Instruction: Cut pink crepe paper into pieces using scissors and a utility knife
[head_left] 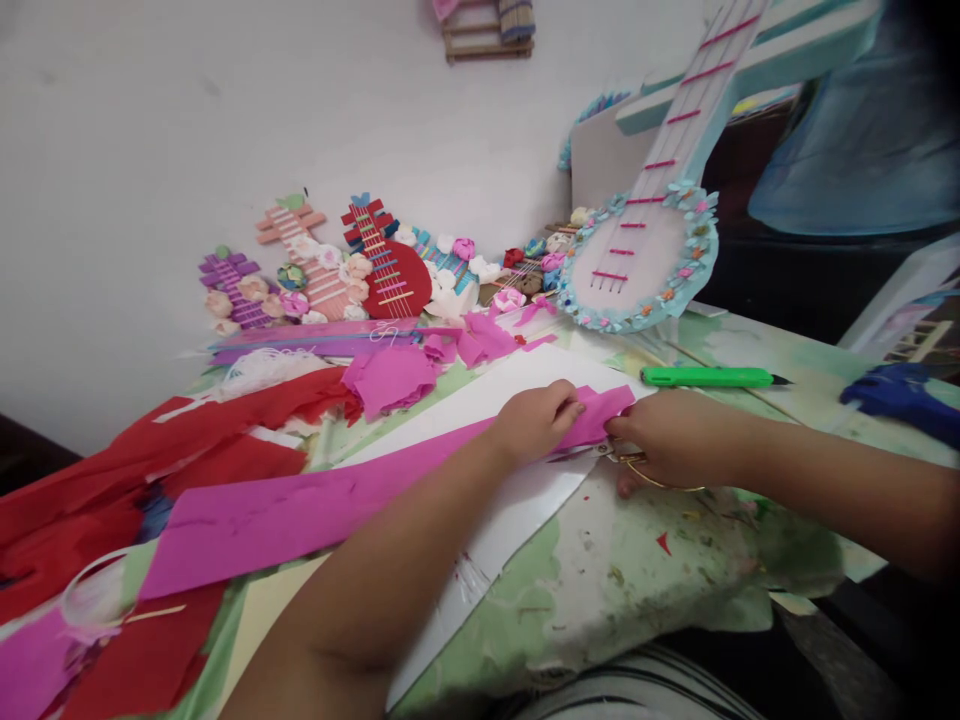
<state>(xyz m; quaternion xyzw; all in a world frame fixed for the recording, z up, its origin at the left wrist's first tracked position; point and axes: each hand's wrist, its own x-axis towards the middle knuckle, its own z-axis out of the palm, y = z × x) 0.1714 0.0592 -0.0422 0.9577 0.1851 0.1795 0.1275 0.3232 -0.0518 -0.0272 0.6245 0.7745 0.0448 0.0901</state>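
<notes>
A long pink paper strip (pixel 300 510) lies slantwise across a white sheet (pixel 517 510) on the table. Near the strip's right end, my left hand (pixel 536 420) presses on it with fingers pinched together on the pink paper. Close by on the right, my right hand (pixel 664 435) is closed around gold-handled scissors (pixel 634 462), and its fingertips touch the paper's edge. The scissors' blades point left, partly hidden under the strip. Just behind my right hand rests a bright green pen-like tool (pixel 709 377) with a dark tip.
Red paper (pixel 225 460) and pink scraps (pixel 394 378) spread at the left. Small decorated instruments (pixel 390 275) stand along the wall. A large light-blue-trimmed instrument (pixel 637 260) leans at the back right. A dark blue tool (pixel 900 395) lies at the right.
</notes>
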